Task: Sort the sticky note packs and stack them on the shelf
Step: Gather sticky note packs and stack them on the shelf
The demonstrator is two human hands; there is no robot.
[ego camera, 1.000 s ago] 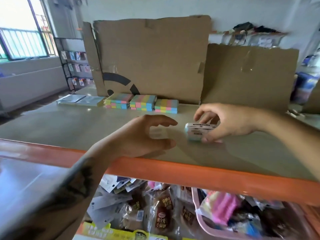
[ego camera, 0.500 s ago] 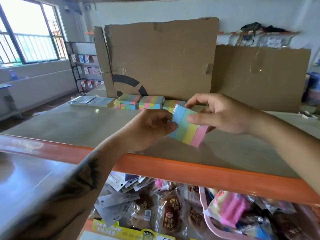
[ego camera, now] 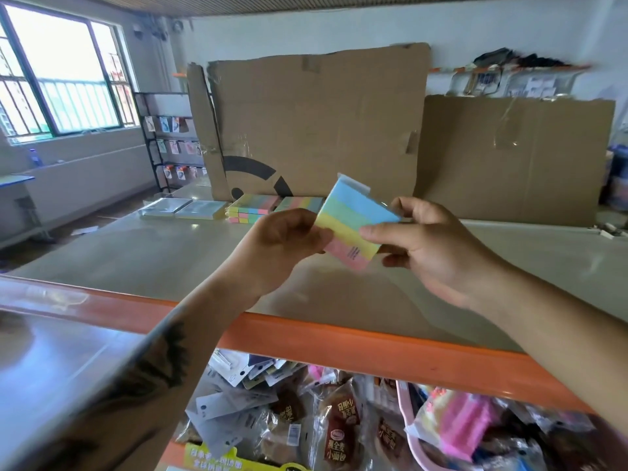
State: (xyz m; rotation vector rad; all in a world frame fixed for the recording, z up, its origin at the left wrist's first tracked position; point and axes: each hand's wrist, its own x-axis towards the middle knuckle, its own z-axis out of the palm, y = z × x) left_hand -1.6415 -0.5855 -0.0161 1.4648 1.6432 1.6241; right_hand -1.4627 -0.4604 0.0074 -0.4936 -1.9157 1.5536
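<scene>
Lifted off the shelf (ego camera: 339,294) a second ago and turned striped face up, a sticky note pack (ego camera: 353,229) is now pinched between left hand (ego camera: 282,246) and right hand (ego camera: 431,246), ready for the stacks (ego camera: 251,209) beyond them.

**Stockroom of a small shop**

An orange-edged steel shelf (ego camera: 373,348) carries sticky note packs (ego camera: 251,209), with packaged snacks (ego camera: 339,433) heaped in the tier below. Flattened cardboard (ego camera: 316,124) lines the back; a wire display rack (ego camera: 170,141) stands by the barred window (ego camera: 64,79).
</scene>
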